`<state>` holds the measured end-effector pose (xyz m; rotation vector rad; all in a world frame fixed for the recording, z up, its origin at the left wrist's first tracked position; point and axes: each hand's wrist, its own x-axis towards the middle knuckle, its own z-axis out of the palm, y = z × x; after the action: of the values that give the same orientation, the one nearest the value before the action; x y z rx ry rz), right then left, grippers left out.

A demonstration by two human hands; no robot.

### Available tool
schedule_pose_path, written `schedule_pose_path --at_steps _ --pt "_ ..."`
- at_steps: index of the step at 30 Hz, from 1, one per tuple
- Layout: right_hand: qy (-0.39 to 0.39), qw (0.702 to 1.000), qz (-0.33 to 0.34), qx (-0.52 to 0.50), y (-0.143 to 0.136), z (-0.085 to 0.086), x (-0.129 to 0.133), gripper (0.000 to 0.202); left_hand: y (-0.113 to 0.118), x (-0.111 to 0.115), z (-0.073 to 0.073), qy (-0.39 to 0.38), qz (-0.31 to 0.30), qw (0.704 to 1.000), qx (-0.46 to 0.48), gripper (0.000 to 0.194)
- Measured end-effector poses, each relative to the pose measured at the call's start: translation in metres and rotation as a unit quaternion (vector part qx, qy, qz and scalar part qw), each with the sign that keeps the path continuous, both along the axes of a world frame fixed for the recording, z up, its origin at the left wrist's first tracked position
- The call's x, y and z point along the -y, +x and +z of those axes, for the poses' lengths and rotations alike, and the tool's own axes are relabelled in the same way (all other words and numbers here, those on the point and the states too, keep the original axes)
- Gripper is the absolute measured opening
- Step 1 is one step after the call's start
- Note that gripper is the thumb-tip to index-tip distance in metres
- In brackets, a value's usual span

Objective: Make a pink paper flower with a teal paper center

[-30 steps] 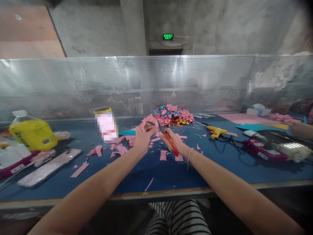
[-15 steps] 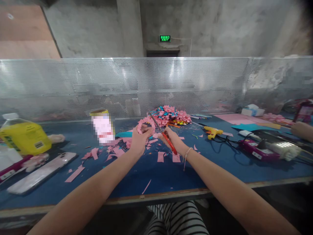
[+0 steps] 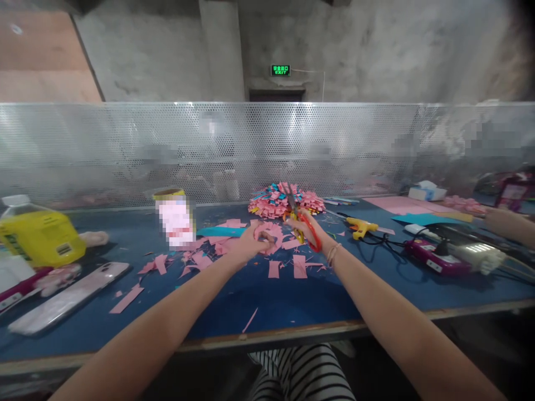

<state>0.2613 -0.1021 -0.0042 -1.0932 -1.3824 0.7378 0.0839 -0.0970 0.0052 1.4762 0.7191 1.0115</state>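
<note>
One clear-topped yellow plastic jug (image 3: 39, 239) stands on the blue-topped counter (image 3: 292, 303) far left of the pink fringed paper ring (image 3: 270, 226). Well left of the ring and nearer the counter's front edge lies a pale, glossy phone (image 3: 69, 299). Pink cut paper scraps (image 3: 202, 260) spread just left of the ring. The left hand (image 3: 248, 244) has its grip clamped on the ring's left side; I cannot tell whether the ring touches the counter. Behind the ring is a heaped mound of pink and blue paper flowers (image 3: 270, 203). Just right of the ring, the right hand (image 3: 316, 227) has its grip closed around red-handled metal scissors (image 3: 293, 210), blades pointing up and away. Farther right of the ring lie a yellow glue gun (image 3: 360, 228) and a purple power strip (image 3: 437, 258); farthest right of the ring is a co-worker's hand (image 3: 499, 221).
</note>
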Motion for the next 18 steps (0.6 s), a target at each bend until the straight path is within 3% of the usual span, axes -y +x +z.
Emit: schedule_pose_path --at_steps 4,8,14,18 --pt "-0.055 0.996 0.069 0.015 -0.018 0.004 0.009 0.037 0.0 0.001 0.0 0.025 0.032 0.999 -0.003 0.032" --pt "-0.053 0.998 0.044 -0.006 -0.024 0.002 0.006 0.035 -0.003 -0.003 0.001 0.012 0.05 0.999 0.005 0.025" --pt "-0.016 0.992 -0.044 -0.12 -0.023 -0.005 -0.004 0.038 0.0 -0.003 -0.001 -0.054 0.027 0.989 0.138 0.035" --pt "0.003 0.994 -0.038 -0.104 -0.028 -0.003 -0.002 0.042 0.009 0.0 -0.011 -0.049 0.069 0.989 0.119 0.04"
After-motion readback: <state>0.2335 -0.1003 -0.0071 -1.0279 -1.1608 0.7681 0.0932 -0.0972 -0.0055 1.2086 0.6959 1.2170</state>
